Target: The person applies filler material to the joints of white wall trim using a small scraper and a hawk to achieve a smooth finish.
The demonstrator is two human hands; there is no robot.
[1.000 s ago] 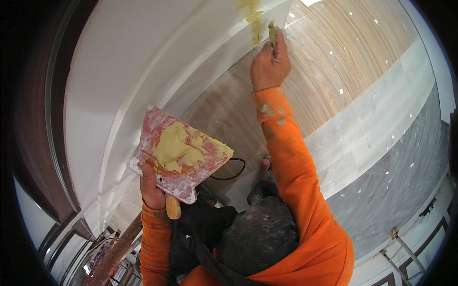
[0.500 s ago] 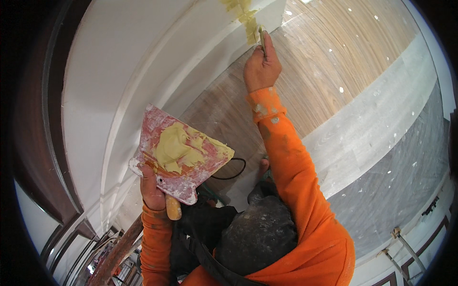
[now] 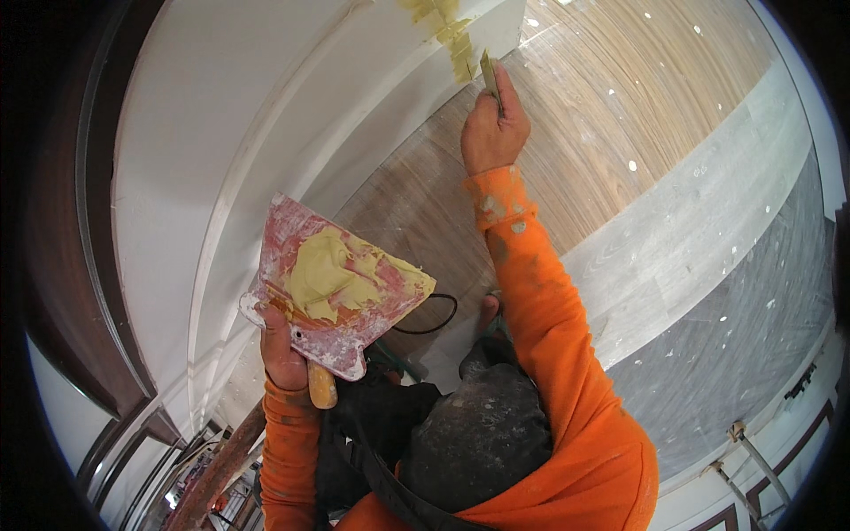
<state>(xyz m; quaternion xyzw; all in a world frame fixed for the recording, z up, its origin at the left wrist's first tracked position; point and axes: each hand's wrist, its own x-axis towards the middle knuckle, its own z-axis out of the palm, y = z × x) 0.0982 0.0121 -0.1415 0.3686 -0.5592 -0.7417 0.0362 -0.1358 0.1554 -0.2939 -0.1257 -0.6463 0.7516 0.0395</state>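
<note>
My left hand [image 3: 282, 350] grips a pink, plaster-smeared board [image 3: 274, 221] bearing a mound of yellow putty [image 3: 319, 274]; a wooden handle [image 3: 320, 385] sticks out below it. Up at the top centre, my right hand [image 3: 494, 133] is closed on a narrow putty-coated scraper [image 3: 487, 71]. The scraper's tip is just beside a yellow putty streak [image 3: 460, 49] across the white stepped moulding [image 3: 398, 111]; whether it touches the surface I cannot tell.
Wood-look flooring [image 3: 646, 97] spreads to the right, with pale and grey bands beyond. A brown frame [image 3: 66, 221] runs along the far left. A rusty pole [image 3: 212, 469] is at lower left, metal bars [image 3: 757, 460] at lower right. My foot [image 3: 487, 310] shows below the moulding.
My right hand with the scraper moved left along the moulding, then shifted slightly back right and down. The left hand and board stayed in place.
</note>
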